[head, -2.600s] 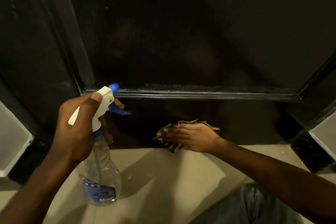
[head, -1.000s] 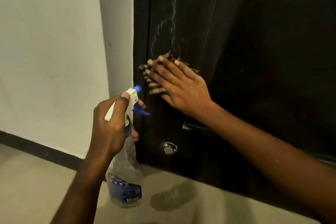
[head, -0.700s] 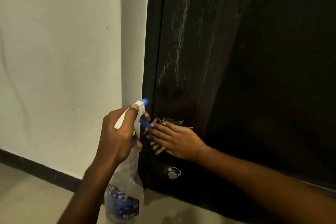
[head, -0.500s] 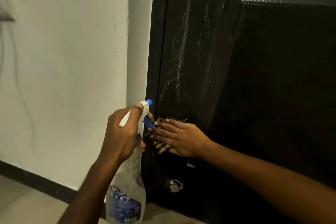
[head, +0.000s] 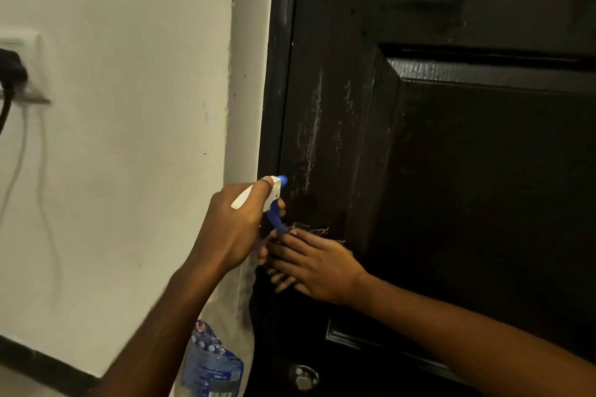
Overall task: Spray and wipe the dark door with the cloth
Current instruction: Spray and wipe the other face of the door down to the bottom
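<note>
Since half a second ago both hands sit slightly higher up the door's (head: 483,187) left stile; the view has risen, showing a wall socket (head: 19,64). Left hand (head: 232,232) is clamped on the spray bottle (head: 214,361), nozzle aimed at the door. Right hand (head: 317,264) lies flat, fingers spread, pressing the cloth (head: 283,280) against the stile. Whitish streaks remain above the cloth. Step in hand, by my judgement: wiping. Next move calls for upward strokes through those streaks.

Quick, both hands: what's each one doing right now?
Left hand: closed around the spray bottle, at the trigger.
Right hand: open, flat, pressing the cloth against the dark door.
</note>
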